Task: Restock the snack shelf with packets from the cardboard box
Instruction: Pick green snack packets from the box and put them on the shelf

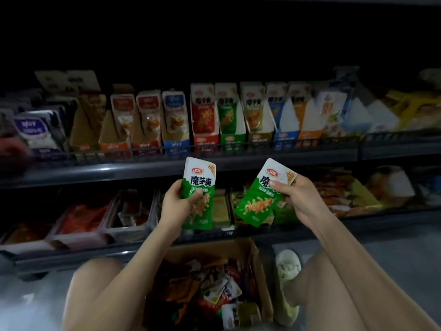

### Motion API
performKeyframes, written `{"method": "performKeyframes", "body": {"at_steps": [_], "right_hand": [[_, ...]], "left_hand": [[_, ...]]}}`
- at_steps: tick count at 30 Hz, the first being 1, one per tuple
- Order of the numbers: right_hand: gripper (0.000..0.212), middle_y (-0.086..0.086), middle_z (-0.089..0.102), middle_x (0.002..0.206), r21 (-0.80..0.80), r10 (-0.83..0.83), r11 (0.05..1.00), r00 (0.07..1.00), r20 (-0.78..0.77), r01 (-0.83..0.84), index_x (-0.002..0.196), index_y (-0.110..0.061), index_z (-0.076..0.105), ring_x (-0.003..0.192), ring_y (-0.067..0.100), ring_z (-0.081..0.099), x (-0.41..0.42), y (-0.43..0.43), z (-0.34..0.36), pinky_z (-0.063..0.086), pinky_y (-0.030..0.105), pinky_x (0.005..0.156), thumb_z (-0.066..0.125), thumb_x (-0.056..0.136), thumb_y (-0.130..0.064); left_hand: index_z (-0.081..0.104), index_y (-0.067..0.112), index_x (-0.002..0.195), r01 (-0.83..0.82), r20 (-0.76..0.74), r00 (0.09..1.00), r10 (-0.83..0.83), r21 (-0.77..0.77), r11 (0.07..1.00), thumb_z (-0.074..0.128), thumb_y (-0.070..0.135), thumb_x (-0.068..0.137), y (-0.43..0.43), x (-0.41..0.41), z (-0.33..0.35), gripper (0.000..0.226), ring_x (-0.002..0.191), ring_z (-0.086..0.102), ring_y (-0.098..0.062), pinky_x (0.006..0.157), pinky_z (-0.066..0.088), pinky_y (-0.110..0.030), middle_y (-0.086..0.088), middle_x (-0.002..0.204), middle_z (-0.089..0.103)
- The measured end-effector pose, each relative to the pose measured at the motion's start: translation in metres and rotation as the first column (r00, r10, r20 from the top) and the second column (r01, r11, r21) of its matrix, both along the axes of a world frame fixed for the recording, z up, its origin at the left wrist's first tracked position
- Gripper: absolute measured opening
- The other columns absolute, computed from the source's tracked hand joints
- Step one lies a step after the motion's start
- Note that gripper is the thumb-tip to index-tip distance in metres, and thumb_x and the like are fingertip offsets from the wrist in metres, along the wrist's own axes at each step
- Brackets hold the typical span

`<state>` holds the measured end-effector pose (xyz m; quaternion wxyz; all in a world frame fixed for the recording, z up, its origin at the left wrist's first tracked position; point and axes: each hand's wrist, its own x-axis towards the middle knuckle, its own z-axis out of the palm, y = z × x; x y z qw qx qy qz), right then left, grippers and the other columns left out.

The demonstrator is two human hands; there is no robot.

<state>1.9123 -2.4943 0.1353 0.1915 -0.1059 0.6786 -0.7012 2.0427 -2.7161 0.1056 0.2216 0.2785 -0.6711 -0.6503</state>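
Two packets go up before the snack shelf (pixel 95 170). The left hand (pixel 177 201) grips one green packet (pixel 200 177) upright, fingers curled behind its lower half and the thumb across the front. The right hand (pixel 296 194) pinches a second green packet (pixel 256 204) by its white upper corner, so that it hangs tilted, its bottom swung toward the left.

We see both packets held in the air, apart from each other, just below the upper shelf's front edge. Below them is the open cardboard box (pixel 210 250), which sits on the floor between the person's knees with a loose jumble of mixed packets inside. A row of display cartons stands along the upper shelf's front edge. The green display carton (pixel 231 139), near the middle of the row, bears the same print as the packets, and we judge it to be where they belong.

We take these for light, soft foil pouches: flat, pliant, glossy and likely a little slippery, with contents that give under pressure. A hold across the flat faces near the sealed top edge seems safest to us, since a hard squeeze in the middle may crease the pouch. To slot one in upright, we would keep hold of the top and lead with the bottom edge.
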Motion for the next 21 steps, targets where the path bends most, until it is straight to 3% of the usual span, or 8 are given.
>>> {"method": "performKeyframes", "body": {"at_steps": [3,10,13,16,18,21], "right_hand": [[0.018,0.012,0.072,0.099,-0.056,-0.091,0.994,0.996,-0.017,0.09,0.099,-0.006,0.069,0.092,0.026,0.068,-0.023,-0.001,0.022,0.054,0.04,0.084,0.07,0.08,-0.004],[0.013,-0.003,0.07,0.088,-0.134,-0.155,0.982,0.97,-0.185,0.131,0.084,-0.017,0.067,0.081,0.012,0.066,-0.079,-0.05,0.081,0.052,0.025,0.067,0.072,0.08,-0.006],[0.014,-0.004,0.068,0.092,-0.162,-0.144,0.982,0.934,-0.328,0.094,0.095,-0.013,0.065,0.083,0.008,0.064,-0.1,-0.081,0.101,0.051,0.018,0.063,0.069,0.084,-0.006],[0.029,0.001,0.064,0.108,-0.182,-0.176,0.978,0.88,-0.442,0.105,0.114,-0.009,0.06,0.096,0.011,0.06,-0.125,-0.114,0.115,0.05,0.02,0.077,0.067,0.086,-0.005],[0.037,0.004,0.062,0.117,-0.119,-0.167,0.985,0.847,-0.504,0.123,0.121,-0.006,0.057,0.103,0.014,0.057,-0.142,-0.138,0.116,0.047,0.025,0.08,0.068,0.086,-0.009],[0.041,0.005,0.061,0.118,0.105,-0.04,0.987,0.821,-0.569,0.12,0.123,-0.005,0.058,0.106,0.018,0.057,-0.16,-0.165,0.097,0.049,0.032,0.082,0.07,0.085,-0.015]], "left_hand": [[0.059,0.02,0.111,0.023,-0.029,0.999,-0.023,-0.008,1.0,0.07,0.015,0.086,-0.001,-0.025,0.023,0.028,0.093,0.067,-0.019,0.083,0.055,-0.043,0.004,0.101,0.069],[0.06,0.025,0.1,0.008,-0.128,0.992,-0.002,0.047,0.999,0.072,0.015,0.084,-0.023,-0.071,0.069,0.023,0.092,0.069,-0.021,0.081,0.056,-0.042,-0.001,0.105,0.07],[0.059,0.023,0.101,-0.026,-0.17,0.985,0.038,0.069,0.997,0.072,0.015,0.085,-0.037,-0.083,0.086,0.022,0.088,0.069,-0.02,0.072,0.056,-0.037,-0.002,0.103,0.07],[0.058,0.027,0.095,-0.056,-0.181,0.981,0.065,0.059,0.997,0.072,0.018,0.085,-0.055,-0.095,0.099,0.02,0.09,0.069,-0.023,0.076,0.057,-0.042,-0.002,0.103,0.07],[0.057,0.029,0.094,-0.074,-0.18,0.98,0.079,0.037,0.997,0.072,0.019,0.084,-0.066,-0.102,0.105,0.02,0.094,0.068,-0.026,0.082,0.056,-0.048,-0.002,0.105,0.069],[0.057,0.022,0.104,-0.087,-0.188,0.978,0.089,0.018,0.996,0.07,0.019,0.087,-0.079,-0.111,0.11,0.022,0.096,0.067,-0.026,0.083,0.055,-0.047,-0.005,0.11,0.068]]}}
